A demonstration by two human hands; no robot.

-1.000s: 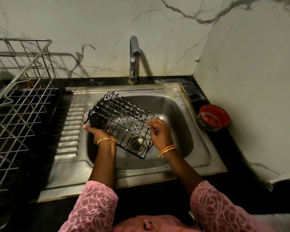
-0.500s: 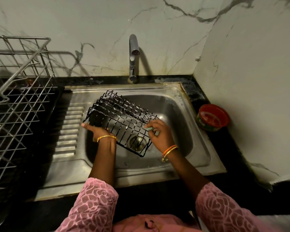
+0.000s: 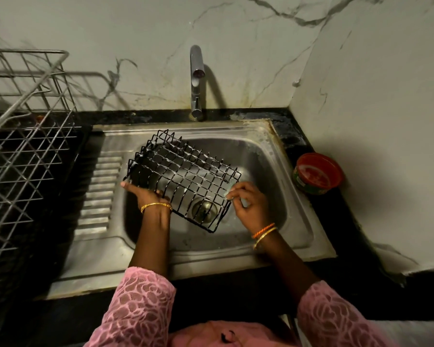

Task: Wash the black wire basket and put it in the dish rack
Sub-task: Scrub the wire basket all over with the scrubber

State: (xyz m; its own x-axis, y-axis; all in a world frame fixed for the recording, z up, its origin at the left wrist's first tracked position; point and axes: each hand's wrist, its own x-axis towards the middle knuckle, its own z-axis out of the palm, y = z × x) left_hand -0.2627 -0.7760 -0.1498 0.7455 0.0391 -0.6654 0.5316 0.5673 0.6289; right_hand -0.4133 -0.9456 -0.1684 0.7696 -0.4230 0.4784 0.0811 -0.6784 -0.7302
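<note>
Over the sink [image 3: 298, 236], left hand [image 3: 145, 194] grips black wire basket [image 3: 183, 176]; right hand [image 3: 248, 204] pinches a half-hidden scrubber [image 3: 229, 187].

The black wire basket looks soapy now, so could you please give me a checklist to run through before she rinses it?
1. Black wire basket held over the sink bowl: ok.
2. Left hand supporting the basket's near left edge: ok.
3. Right hand pinching a small pale scrubber at the basket's right corner: ok.
4. Suds on the wires, so scrubbing has reached them: ok on top; underside cannot tell.
5. Tap running: not ok, no water stream visible.
6. Dish rack on the left has room: ok where visible.
</note>
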